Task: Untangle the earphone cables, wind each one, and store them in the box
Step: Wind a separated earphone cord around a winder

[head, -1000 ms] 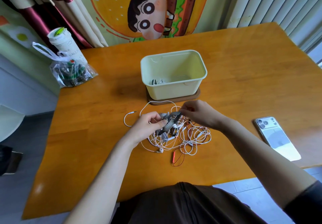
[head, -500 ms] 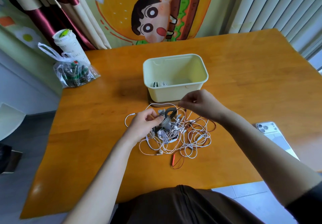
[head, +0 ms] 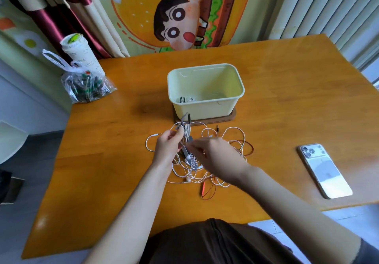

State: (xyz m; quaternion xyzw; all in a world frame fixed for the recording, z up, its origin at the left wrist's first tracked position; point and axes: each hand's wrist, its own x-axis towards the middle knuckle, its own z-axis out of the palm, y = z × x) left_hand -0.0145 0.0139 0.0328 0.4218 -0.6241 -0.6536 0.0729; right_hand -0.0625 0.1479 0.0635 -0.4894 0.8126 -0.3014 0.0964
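A tangle of white and red earphone cables [head: 231, 140] lies on the wooden table [head: 123, 171] in front of the pale yellow box [head: 207, 107]. My left hand [head: 167, 145] holds up a wound grey cable bundle [head: 185, 129] just above the pile. My right hand [head: 215, 157] hovers over the tangle, its fingers pinching a thin strand beside the bundle; the hand is motion-blurred. One wound earphone [head: 187, 99] lies inside the box at its left end. A red cable end [head: 203, 191] trails toward me.
The box stands on a brown wooden lid [head: 231, 117]. A white phone [head: 324, 170] lies face down at the right. A plastic bag [head: 86, 87] and a paper cup [head: 79, 54] sit at the far left corner.
My right hand has come down and toward me from near the box's front to the tangle. My left hand has lifted the grey bundle more upright.
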